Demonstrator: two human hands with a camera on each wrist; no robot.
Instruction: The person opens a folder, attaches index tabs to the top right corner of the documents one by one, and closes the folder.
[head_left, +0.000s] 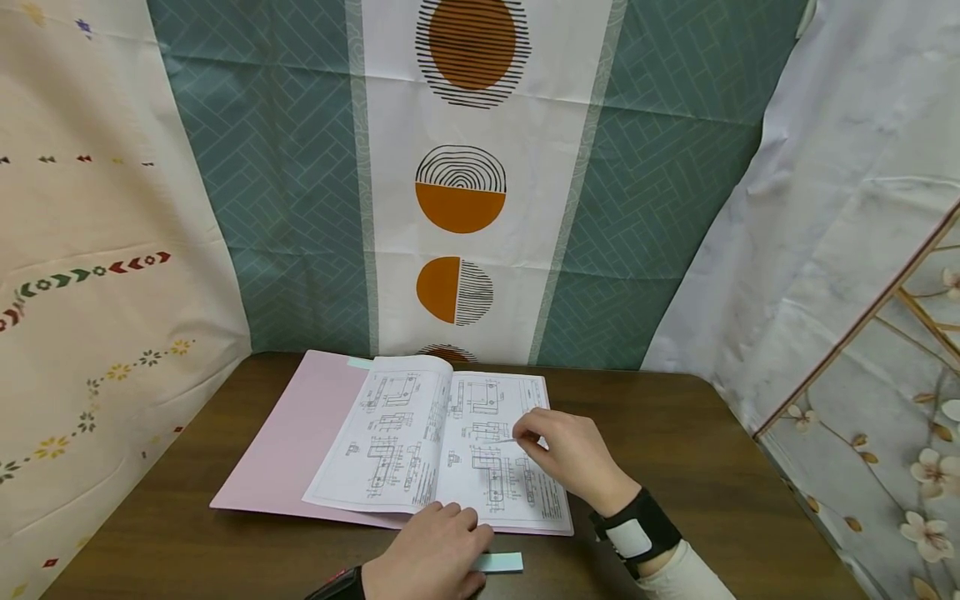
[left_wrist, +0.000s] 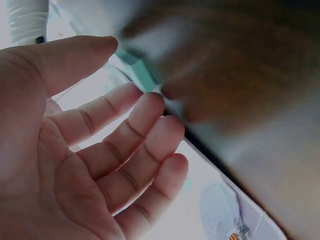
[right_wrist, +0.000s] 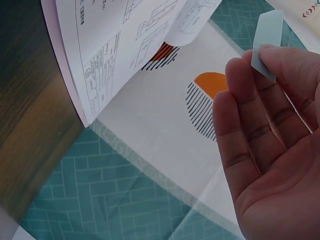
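Observation:
A booklet (head_left: 517,492) of technical drawings lies spread on the table, its pages turned back over a pink cover (head_left: 273,454). Between thumb and index finger, my right hand (head_left: 570,457) pinches a pale blue-green sticky note (right_wrist: 272,30) above the right-hand page. The other fingers of that hand (right_wrist: 280,135) are loosely bent. My left hand (head_left: 435,552) rests at the booklet's lower edge, fingers relaxed and slightly bent. Beside its thumb is a small blue-green sticky note pad (head_left: 502,562), partly hidden by the hand in the head view.
Another blue-green strip (head_left: 360,362) shows at the top of the pink cover. Dark wooden table (head_left: 675,467) surrounds the booklet. Behind it hangs a patterned curtain (head_left: 637,208), with light floral cloths (head_left: 112,292) at the sides.

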